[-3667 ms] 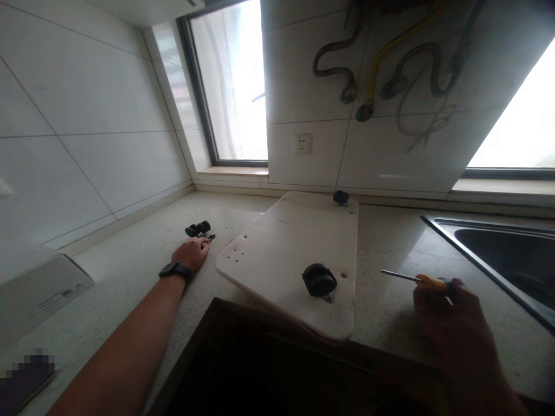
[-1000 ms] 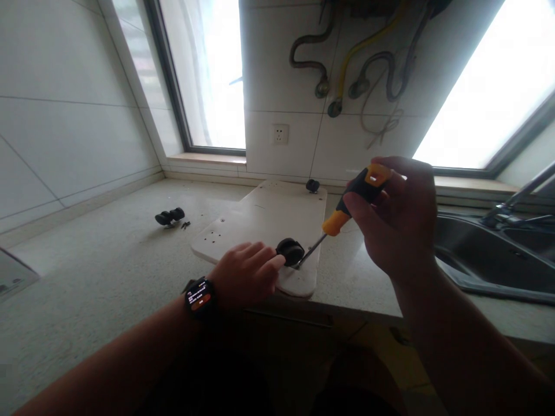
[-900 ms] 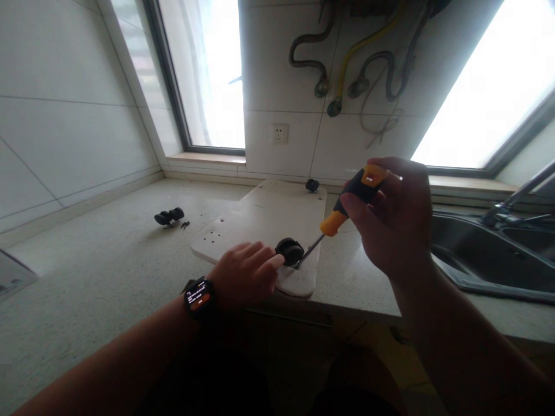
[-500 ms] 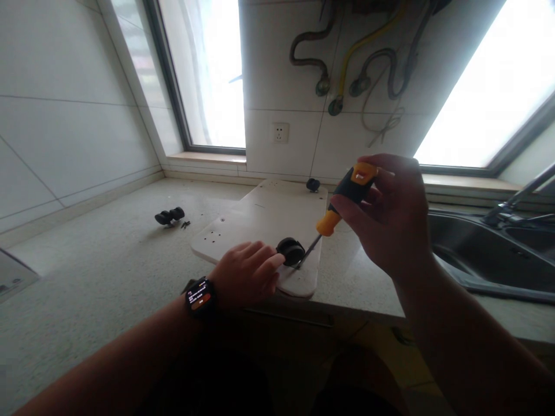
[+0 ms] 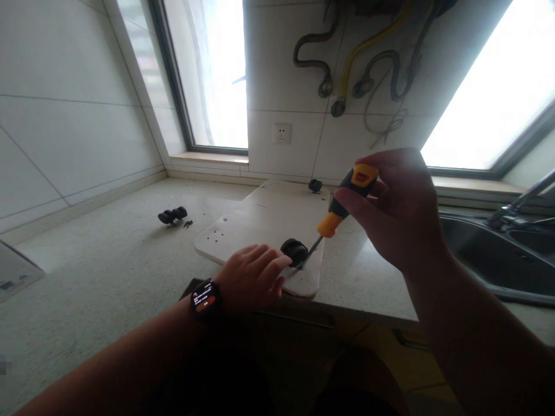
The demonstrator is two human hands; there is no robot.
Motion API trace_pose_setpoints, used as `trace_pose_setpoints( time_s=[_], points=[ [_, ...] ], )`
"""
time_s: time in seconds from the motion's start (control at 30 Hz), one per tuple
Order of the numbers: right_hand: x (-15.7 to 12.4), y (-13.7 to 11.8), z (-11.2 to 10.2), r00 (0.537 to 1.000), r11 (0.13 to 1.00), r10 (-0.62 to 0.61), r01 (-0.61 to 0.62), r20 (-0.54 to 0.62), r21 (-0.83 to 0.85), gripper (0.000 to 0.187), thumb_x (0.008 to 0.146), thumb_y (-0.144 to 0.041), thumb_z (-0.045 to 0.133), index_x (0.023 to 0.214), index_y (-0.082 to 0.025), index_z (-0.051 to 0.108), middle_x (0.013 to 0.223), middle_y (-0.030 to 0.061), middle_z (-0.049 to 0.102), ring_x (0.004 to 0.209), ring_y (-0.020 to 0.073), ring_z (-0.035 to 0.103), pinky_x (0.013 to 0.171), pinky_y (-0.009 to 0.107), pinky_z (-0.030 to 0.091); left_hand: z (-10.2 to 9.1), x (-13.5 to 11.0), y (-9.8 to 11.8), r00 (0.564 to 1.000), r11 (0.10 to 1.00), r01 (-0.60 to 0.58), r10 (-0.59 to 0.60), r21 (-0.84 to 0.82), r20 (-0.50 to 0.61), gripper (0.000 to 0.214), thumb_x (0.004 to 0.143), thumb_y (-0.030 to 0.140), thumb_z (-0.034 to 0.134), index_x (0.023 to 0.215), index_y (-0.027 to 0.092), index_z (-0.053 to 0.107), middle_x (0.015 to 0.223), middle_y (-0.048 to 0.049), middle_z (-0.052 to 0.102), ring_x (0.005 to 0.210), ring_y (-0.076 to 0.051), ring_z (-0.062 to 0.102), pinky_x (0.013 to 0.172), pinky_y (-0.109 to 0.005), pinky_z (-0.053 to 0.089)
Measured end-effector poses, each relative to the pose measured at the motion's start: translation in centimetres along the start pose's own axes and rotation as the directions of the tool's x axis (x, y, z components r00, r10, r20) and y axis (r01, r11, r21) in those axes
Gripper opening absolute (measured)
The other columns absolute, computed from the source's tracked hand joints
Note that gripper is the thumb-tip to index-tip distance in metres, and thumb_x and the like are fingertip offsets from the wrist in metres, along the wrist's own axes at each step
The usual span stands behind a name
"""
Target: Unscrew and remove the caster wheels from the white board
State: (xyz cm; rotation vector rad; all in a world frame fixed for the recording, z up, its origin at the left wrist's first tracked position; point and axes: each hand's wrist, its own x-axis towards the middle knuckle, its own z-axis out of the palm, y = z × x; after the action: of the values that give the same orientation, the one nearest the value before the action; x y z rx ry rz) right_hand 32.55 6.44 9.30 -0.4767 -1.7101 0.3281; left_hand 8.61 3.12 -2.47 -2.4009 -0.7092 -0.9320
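My right hand [image 5: 396, 208] is closed round the yellow and black handle of a screwdriver [image 5: 347, 199]. The screwdriver slants down to the left, its tip at the base of a black caster wheel [image 5: 293, 252]. That caster stands at the near right corner of a white board [image 5: 264, 222] lying on the counter. My left hand [image 5: 255, 274], wearing a smartwatch, has its fingers closed on the caster's left side. A screw under the tip is too small to make out. Another caster [image 5: 315, 185] stands at the board's far right corner.
Loose black casters [image 5: 172, 215] lie on the counter [image 5: 130, 277] left of the board, with several small screws [image 5: 188, 223] beside them. A steel sink [image 5: 489, 254] is at the right. Hoses [image 5: 368, 43] hang on the tiled wall, and a white box [image 5: 17, 271] stands at the left edge.
The whole view has shifted slightly, so things appear a little further right. My right hand has turned slightly on the screwdriver handle; its tip stays by the caster's base, and my left hand keeps its hold.
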Motion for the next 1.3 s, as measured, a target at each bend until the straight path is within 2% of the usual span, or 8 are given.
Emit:
trace_pose_setpoints(
  time_s=[0.17,0.33,0.6,0.87,1.03,1.13,1.23,1.3],
  points=[
    [0.4,-0.2,-0.2,0.999,0.999,0.038,-0.038,0.002,0.012,0.039,0.074,-0.018,0.088,0.098,-0.031,0.06,0.087,-0.0028,0.06,0.07,0.0139,0.063,0.053,0.026,0.06,0.0,0.0,0.2,1.0,1.0,0.022,-0.022,-0.02,0.01,0.025,0.09,0.017,0.058,0.115,0.015,0.054,0.099,-0.0079,0.072,0.083,-0.022,0.066,0.067,-0.036,0.058],
    [0.7,-0.4,-0.4,0.999,0.999,0.045,-0.045,0.016,0.009,0.041,0.071,-0.014,0.088,0.095,-0.027,0.057,0.082,-0.0063,0.059,0.069,0.0103,0.063,0.055,0.021,0.061,-0.1,-0.1,0.3,1.0,0.999,0.018,-0.018,-0.044,0.008,0.028,0.09,0.016,0.057,0.117,0.014,0.054,0.099,-0.0085,0.071,0.083,-0.022,0.066,0.067,-0.036,0.059],
    [0.8,-1.0,-0.9,0.996,0.997,0.083,-0.083,0.026,0.003,0.043,0.067,-0.013,0.088,0.09,-0.025,0.055,0.078,-0.0085,0.059,0.064,0.0075,0.062,0.051,0.017,0.056,-0.4,-0.1,0.7,0.999,0.997,0.048,-0.047,-0.068,0.024,0.027,0.09,0.016,0.056,0.116,0.015,0.054,0.1,-0.0087,0.071,0.084,-0.022,0.066,0.068,-0.036,0.059],
    [1.0,-1.4,-1.2,0.98,0.981,0.196,-0.196,-0.033,0.001,0.044,0.056,-0.015,0.093,0.084,-0.022,0.06,0.076,-0.0069,0.067,0.06,0.0116,0.068,0.049,0.024,0.062,-0.2,0.1,0.3,0.997,0.995,0.072,-0.07,-0.069,0.025,0.025,0.093,0.019,0.055,0.118,0.016,0.052,0.097,-0.0077,0.071,0.081,-0.022,0.065,0.066,-0.037,0.056],
    [0.9,-2.0,-1.2,0.981,0.98,0.193,-0.194,-0.017,-0.053,0.043,0.058,-0.018,0.094,0.087,-0.021,0.063,0.078,-0.0053,0.071,0.064,0.0142,0.073,0.051,0.024,0.064,-0.1,0.3,0.3,0.997,0.995,0.075,-0.073,-0.069,0.031,0.024,0.093,0.018,0.055,0.117,0.016,0.052,0.096,-0.008,0.07,0.08,-0.023,0.063,0.066,-0.036,0.056],
    [0.9,-2.3,-1.1,0.981,0.98,0.195,-0.194,0.019,-0.053,0.044,0.06,-0.017,0.094,0.09,-0.021,0.062,0.079,-0.0049,0.071,0.066,0.015,0.075,0.053,0.024,0.065,0.0,0.6,0.4,0.99,0.985,0.143,-0.141,-0.092,0.028,0.027,0.097,0.027,0.057,0.121,0.015,0.052,0.101,-0.0097,0.069,0.085,-0.024,0.064,0.068,-0.038,0.058],
    [1.0,-2.4,-1.0,0.982,0.982,0.182,-0.18,0.046,-0.056,0.045,0.061,-0.017,0.093,0.092,-0.021,0.06,0.081,-0.0057,0.07,0.064,0.0135,0.073,0.052,0.024,0.063,-0.2,1.2,0.2,0.964,0.961,0.26,-0.253,-0.093,0.077,0.039,0.099,0.039,0.064,0.128,0.016,0.054,0.11,-0.012,0.066,0.094,-0.027,0.063,0.074,-0.042,0.06],
    [1.0,-2.4,-1.0,0.984,0.985,0.167,-0.163,0.06,-0.063,0.046,0.062,-0.016,0.093,0.092,-0.022,0.059,0.082,-0.0063,0.068,0.063,0.012,0.071,0.05,0.024,0.061,-0.4,1.6,-0.2,0.947,0.949,0.308,-0.299,-0.074,0.115,0.036,0.099,0.033,0.065,0.131,0.018,0.057,0.115,-0.0126,0.063,0.099,-0.027,0.063,0.078,-0.043,0.06]
  ],
)
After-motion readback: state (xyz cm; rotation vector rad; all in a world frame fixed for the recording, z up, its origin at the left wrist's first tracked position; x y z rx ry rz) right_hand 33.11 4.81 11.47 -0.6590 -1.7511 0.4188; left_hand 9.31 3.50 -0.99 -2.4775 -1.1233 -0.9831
